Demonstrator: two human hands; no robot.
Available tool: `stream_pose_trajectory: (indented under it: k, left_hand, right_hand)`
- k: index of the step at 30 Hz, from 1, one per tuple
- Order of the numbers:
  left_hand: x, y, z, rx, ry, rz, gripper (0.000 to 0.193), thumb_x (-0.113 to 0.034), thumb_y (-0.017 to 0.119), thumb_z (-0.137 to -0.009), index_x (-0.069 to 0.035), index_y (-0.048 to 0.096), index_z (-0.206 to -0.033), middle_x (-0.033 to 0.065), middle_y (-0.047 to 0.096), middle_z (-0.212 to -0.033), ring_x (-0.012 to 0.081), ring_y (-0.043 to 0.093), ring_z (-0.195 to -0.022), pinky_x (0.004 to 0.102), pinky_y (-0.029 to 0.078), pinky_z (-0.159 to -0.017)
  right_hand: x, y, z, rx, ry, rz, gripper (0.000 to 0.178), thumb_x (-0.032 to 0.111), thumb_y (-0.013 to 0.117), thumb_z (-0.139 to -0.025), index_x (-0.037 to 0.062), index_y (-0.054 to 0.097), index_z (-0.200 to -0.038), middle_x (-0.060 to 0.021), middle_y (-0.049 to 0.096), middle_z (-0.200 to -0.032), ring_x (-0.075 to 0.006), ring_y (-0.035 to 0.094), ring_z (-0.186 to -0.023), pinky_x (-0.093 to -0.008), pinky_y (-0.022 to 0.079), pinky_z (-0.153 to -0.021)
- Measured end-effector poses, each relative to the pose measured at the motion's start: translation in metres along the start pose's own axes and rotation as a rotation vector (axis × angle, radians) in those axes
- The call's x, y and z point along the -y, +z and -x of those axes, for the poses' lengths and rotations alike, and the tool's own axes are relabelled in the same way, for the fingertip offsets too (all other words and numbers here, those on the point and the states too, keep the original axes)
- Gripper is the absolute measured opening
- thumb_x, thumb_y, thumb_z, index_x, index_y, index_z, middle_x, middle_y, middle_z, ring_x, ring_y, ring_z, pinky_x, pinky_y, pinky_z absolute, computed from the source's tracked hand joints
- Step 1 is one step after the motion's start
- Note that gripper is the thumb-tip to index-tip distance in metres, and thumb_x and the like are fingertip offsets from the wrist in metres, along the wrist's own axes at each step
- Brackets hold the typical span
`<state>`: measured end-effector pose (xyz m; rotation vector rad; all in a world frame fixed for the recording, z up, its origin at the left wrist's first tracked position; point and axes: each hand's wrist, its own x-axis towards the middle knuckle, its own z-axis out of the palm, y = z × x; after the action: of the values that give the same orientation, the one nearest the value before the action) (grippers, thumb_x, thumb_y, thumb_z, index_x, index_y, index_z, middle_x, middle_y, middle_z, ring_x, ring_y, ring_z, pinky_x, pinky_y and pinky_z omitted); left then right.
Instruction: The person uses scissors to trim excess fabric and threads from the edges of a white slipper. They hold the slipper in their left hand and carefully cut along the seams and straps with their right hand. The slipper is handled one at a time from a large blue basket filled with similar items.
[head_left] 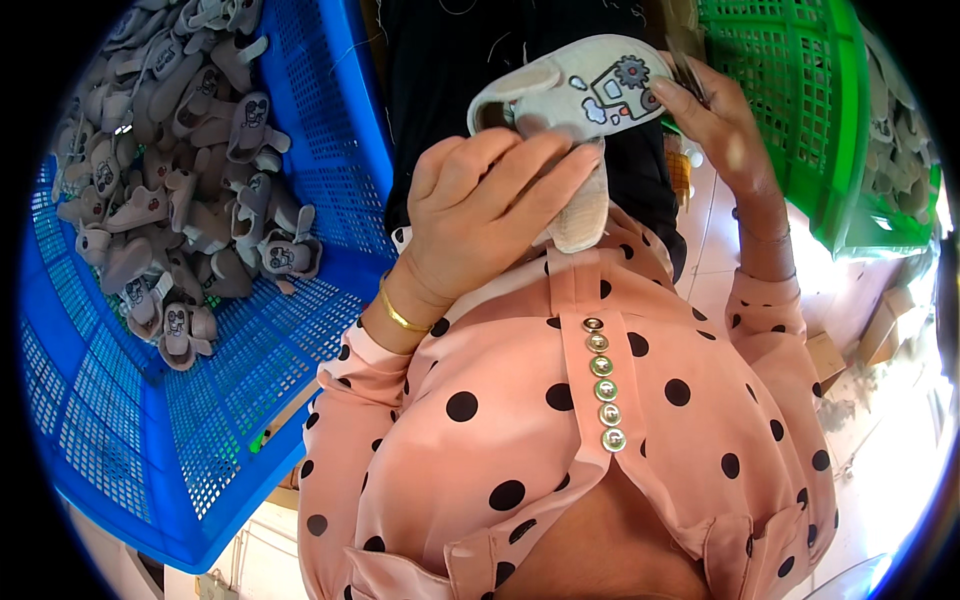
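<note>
A small light-grey child's shoe (pixel 560 95) with a cartoon truck-like print on its toe lies across my two hands, above my lap. My left hand (pixel 490 205) is closed on it at the ankle opening, and a pale ribbed strap (pixel 580 220) hangs below those fingers. At the toe end, my right hand (pixel 725 125) is closed, its thumb against the shoe's edge. Between the right fingers is a slim dark metal tool (pixel 688 75) that looks like thread snips; most of it is hidden.
On the left stands a large blue plastic basket (pixel 340 110) with a heap of similar grey shoes (pixel 185 180). A green basket (pixel 790 100), also holding shoes (pixel 897 150), is at the upper right. Cardboard boxes (pixel 885 325) sit on the pale floor at the right.
</note>
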<state>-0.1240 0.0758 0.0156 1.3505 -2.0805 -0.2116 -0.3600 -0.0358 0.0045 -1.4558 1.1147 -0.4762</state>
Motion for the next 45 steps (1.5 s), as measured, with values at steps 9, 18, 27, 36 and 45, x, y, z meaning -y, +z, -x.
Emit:
stream_pose_trajectory:
  k: [9, 18, 27, 36, 45]
  left_hand:
    - [0.014, 0.01, -0.03, 0.226, 0.262, -0.003, 0.032, -0.018, 0.069, -0.071, -0.018, 0.071, -0.103, -0.004, 0.062, -0.117, 0.0174, 0.05, -0.119, 0.037, 0.034, -0.104]
    - [0.043, 0.01, -0.044, 0.081, -0.038, 0.111, 0.012, -0.018, 0.074, -0.074, -0.01, 0.071, -0.082, 0.0026, 0.066, -0.079, 0.0201, 0.061, -0.085, 0.036, 0.043, -0.09]
    - [0.02, 0.019, -0.022, 0.125, -0.492, 0.473, 0.015, -0.019, 0.076, -0.077, -0.005, 0.071, -0.081, 0.0083, 0.065, -0.072, 0.0258, 0.06, -0.072, 0.0368, 0.046, -0.072]
    - [0.021, 0.03, 0.001, -0.115, -0.518, 0.511, 0.009, -0.01, 0.066, -0.088, -0.003, 0.062, -0.09, 0.0077, 0.065, -0.081, 0.0199, 0.064, -0.077, 0.0331, 0.053, -0.078]
    - [0.034, 0.021, -0.007, -0.157, -0.646, 0.656, 0.035, -0.02, 0.068, -0.09, -0.002, 0.056, -0.117, 0.011, 0.066, -0.112, 0.0182, 0.063, -0.099, 0.0291, 0.049, -0.087]
  right_hand:
    - [0.028, -0.003, -0.036, 0.235, -0.057, 0.435, 0.034, 0.025, 0.058, -0.096, -0.0052, 0.061, -0.112, -0.0054, 0.064, -0.088, -0.0096, 0.056, -0.083, -0.0239, 0.046, -0.078]
    - [0.039, 0.005, -0.017, 0.027, -0.071, -0.06, 0.04, 0.034, 0.055, -0.097, -0.0012, 0.061, -0.115, -0.0023, 0.059, -0.075, -0.0076, 0.056, -0.074, -0.0235, 0.045, -0.072]
    - [0.017, 0.047, -0.003, 0.044, 0.159, -0.274, 0.022, 0.025, 0.062, -0.096, 0.0022, 0.063, -0.097, 0.006, 0.045, -0.063, -0.0016, 0.036, -0.056, -0.0194, 0.03, -0.05]
    - [0.004, 0.053, -0.007, 0.148, 0.348, -0.542, 0.023, 0.029, 0.058, -0.097, 0.0075, 0.06, -0.092, 0.0076, 0.038, -0.059, -0.0016, 0.028, -0.052, -0.0208, 0.021, -0.047]
    - [0.014, 0.061, -0.007, 0.133, 0.339, -0.434, 0.027, 0.032, 0.056, -0.098, 0.0057, 0.06, -0.095, 0.0077, 0.038, -0.059, -0.0018, 0.029, -0.052, -0.0201, 0.022, -0.047]
